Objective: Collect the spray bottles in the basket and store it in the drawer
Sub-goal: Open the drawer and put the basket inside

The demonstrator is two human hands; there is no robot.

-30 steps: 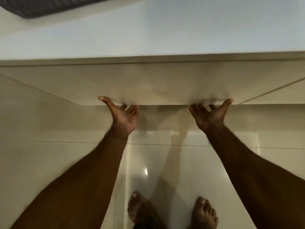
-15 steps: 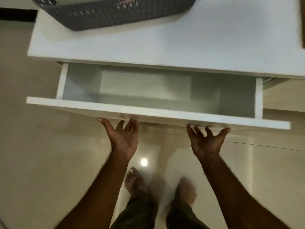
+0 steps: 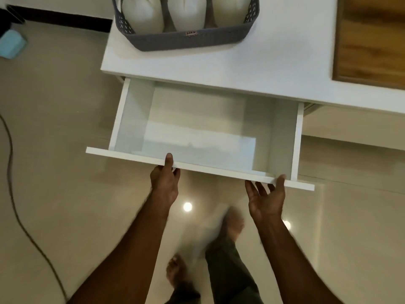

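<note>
Basket point(image 3: 188, 41) label unreadable; left hand point(image 3: 164, 183) grips drawer point(image 3: 197, 166).

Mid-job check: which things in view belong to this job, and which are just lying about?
Job:
- grey basket on the white top
- three white bottles inside it
- open drawer
- left hand gripping the drawer front; right hand at its edge

Lying about:
- wooden board
- blue object
- floor cable

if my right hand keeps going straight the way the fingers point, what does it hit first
Most likely the drawer front. The right hand points up at its lower edge, fingertips about touching it already, though depth is unclear here.
</note>
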